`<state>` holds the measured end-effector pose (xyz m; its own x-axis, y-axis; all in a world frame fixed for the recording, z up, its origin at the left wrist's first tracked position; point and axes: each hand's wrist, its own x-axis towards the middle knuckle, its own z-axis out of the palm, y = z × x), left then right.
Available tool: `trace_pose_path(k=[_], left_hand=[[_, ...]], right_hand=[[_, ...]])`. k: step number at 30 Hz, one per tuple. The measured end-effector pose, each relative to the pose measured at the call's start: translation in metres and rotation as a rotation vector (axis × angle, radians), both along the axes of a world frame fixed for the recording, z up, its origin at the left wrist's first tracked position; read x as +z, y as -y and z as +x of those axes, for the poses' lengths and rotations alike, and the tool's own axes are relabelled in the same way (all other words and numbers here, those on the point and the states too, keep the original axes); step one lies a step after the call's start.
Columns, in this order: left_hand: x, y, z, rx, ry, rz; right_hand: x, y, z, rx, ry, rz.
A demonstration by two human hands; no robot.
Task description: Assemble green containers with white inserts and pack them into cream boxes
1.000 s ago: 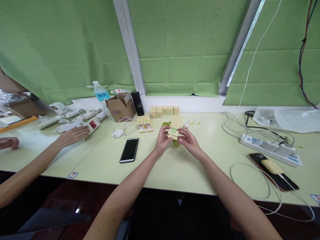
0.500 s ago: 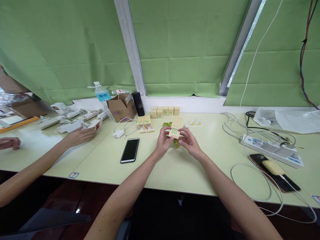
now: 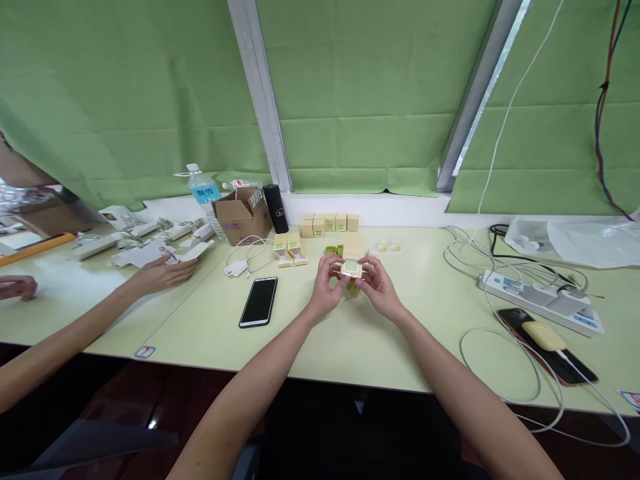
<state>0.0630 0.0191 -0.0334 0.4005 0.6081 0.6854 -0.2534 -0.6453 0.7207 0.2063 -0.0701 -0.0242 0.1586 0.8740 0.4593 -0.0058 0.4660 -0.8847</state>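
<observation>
Both my hands hold a small tan carton with a green label (image 3: 351, 267) just above the pale green table (image 3: 350, 333). My left hand (image 3: 327, 283) grips its left side and my right hand (image 3: 379, 283) its right side, fingers curled round it. A small green jar (image 3: 353, 291) stands on the table right under the carton, partly hidden by my fingers. Behind it, a row of closed tan cartons (image 3: 330, 223) lines the window sill edge, and two open cartons (image 3: 290, 248) lie to the left.
A black phone (image 3: 259, 301) lies left of my hands. A cardboard box (image 3: 243, 215), black cylinder (image 3: 276, 208) and water bottle (image 3: 204, 190) stand behind. A power strip (image 3: 543, 295) with cables and a second phone (image 3: 550, 347) lie right. Another person's hand (image 3: 167, 273) rests on white packaging at left.
The carton's top flap has come down and the carton sits lower, closer to the green jar. The other person's hand has moved slightly right over the white packaging.
</observation>
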Motion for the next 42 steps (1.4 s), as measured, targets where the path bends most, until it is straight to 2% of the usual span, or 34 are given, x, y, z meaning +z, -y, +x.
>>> trace_pose_path(k=[8,18,21,25,28,32,36,42], left_hand=[[0.001,0.004,0.001,0.067,-0.017,0.047],[-0.001,0.005,0.000,0.041,-0.031,0.039],[0.000,0.005,-0.002,0.021,-0.038,0.061],[0.000,0.003,-0.003,0.082,-0.046,0.053],[0.000,0.001,-0.004,0.120,-0.036,0.048],[-0.001,-0.004,-0.004,0.159,-0.019,0.024],[0.001,-0.008,-0.005,0.107,-0.039,-0.021],[0.004,-0.012,-0.007,0.118,-0.110,-0.070]], right_hand=[[-0.001,-0.002,-0.004,-0.096,-0.001,0.011],[-0.002,-0.001,-0.003,-0.080,0.019,0.007],[-0.003,0.002,0.000,-0.112,0.152,0.023],[-0.006,0.006,0.000,-0.249,0.511,0.089],[-0.006,0.009,-0.004,-0.290,0.744,0.097],[-0.006,0.011,-0.006,-0.307,0.905,0.095],[-0.006,0.012,-0.004,-0.254,0.911,0.090],[-0.007,0.015,-0.004,-0.160,0.707,0.069]])
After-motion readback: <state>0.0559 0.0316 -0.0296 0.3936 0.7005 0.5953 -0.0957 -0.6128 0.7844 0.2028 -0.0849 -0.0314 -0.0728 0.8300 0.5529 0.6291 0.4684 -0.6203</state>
